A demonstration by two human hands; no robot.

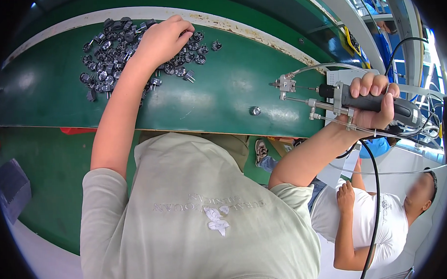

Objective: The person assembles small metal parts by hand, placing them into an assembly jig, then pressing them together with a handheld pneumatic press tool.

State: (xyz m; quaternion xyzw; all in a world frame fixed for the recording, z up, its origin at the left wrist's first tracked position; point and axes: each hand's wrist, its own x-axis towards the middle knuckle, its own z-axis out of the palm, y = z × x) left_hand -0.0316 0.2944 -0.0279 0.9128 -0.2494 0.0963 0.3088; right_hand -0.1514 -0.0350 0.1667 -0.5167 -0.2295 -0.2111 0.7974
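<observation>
My left hand (167, 39) reaches across the green workbench to the far side of a heap of small black round plugs (113, 57), several with metal pins showing. Its fingers are curled together among the plugs, and whatever they pinch is hidden. My right hand (374, 97) is wrapped round the dark grey body of a powered screwdriver (402, 109), held level over the bench's right end. A metal screw-feeding head (284, 84) with rods and a clear tube is fixed to its front, pointing left. Below that head, a single plug (254, 110) lies apart near the bench's front edge.
The green bench (212, 100) has a raised, worn pale strip along its far side. Cables and tubes run from the screwdriver, including a black cable (377, 203) hanging at right. Another person in a white shirt (384, 227) is close by on the right. A grey bin (13, 191) stands at left.
</observation>
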